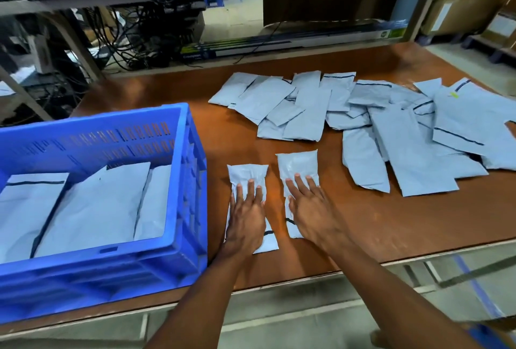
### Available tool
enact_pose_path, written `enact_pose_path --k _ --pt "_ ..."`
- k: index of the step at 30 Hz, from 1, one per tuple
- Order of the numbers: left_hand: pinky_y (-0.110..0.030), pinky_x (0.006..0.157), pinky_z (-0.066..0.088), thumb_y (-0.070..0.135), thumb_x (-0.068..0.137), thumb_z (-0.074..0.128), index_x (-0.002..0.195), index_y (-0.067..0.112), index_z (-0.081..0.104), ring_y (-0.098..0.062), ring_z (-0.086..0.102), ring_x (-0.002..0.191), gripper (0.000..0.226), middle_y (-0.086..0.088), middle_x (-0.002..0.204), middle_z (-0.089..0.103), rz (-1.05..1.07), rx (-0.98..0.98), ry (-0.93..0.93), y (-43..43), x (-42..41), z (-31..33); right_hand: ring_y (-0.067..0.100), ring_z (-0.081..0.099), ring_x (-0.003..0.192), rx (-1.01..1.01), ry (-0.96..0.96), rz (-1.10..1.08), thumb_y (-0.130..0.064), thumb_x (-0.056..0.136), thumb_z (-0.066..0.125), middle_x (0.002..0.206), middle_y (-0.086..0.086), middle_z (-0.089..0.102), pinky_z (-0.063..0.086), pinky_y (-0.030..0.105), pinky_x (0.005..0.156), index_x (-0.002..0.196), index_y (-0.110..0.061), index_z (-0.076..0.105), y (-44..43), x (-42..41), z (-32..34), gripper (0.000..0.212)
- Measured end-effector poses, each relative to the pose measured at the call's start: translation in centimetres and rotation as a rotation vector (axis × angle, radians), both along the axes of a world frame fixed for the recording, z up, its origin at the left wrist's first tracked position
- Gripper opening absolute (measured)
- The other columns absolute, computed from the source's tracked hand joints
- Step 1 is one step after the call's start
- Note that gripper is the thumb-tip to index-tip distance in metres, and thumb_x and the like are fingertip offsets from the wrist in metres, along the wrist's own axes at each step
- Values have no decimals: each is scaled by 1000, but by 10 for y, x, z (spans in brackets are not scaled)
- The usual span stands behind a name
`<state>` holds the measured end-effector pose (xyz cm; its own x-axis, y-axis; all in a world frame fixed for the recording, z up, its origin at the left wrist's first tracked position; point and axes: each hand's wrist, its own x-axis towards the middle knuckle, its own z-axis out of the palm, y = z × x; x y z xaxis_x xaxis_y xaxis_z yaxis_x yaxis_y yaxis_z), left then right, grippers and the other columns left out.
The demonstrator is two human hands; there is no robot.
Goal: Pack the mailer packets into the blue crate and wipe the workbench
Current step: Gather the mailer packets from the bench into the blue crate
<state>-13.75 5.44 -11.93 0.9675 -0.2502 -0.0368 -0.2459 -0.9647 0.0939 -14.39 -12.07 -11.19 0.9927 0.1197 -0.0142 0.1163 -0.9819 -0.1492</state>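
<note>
packets first: two small mailers, left packet (247,174) under the left hand (245,220) and right packet (297,165) under the right hand (310,209), side by side but not touching, flat on the workbench (391,226). both hands open, fingers straight and spread, pressing down, gripping nothing. probably light and soft: thin plastic film, puffy and wrinkled beyond the fingertips, likely slick, so apt to slide on the smooth board and to sag if lifted by one corner. best taken along a long edge, thumb beneath and fingers on top, or swept together and pinched as a pair. no sign of anything fragile from outside; contents hidden. just left of the left hand, blue crate (178,251), already with several larger packets (92,209) leaning inside. ahead and to the right of the right hand, loose pile (405,131) of overlapping packets, well apart from the crate, not yet packed. no cloth in view for the wiping.
</note>
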Motion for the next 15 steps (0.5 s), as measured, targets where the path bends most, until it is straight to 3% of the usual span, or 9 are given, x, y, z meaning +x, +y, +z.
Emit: enact_pose_path --k 3,6,10,13,15 --pt "-47 120 9 9 98 39 155 9 20 -41 7 149 59 -15 163 10 -22 25 -22 -1 -7 18 30 28 146 83 -18 26 -48 91 -26 157 6 33 31 46 115 151 -18 34 -1 -6 3 89" --pt "-51 116 24 15 96 52 148 8 39 -43 28 143 54 -17 157 32 -49 -2 -216 -4 -9 65 31 48 134 242 -211 -25 -35 101 12 145 9 50 43 48 105 141 -11 50 10 -5 39 60" --pt "-51 119 15 29 104 21 149 11 36 -41 20 146 51 -13 159 27 -51 -171 -456 15 -4 182 28 31 144 359 -507 81 -34 102 19 154 10 37 30 48 115 149 -9 38 45 12 139 56" --pt "-49 117 19 28 107 25 149 15 34 -36 17 147 45 -8 160 24 27 -204 -600 74 -14 261 28 31 144 498 -726 201 -23 104 33 153 13 38 25 41 118 146 -6 41 93 11 212 47" --pt "-46 117 18 30 108 25 149 17 34 -31 16 147 44 -7 161 22 80 -246 -587 128 -26 285 28 31 144 525 -747 296 -21 104 35 153 13 38 23 38 118 146 -6 42 135 6 239 46"
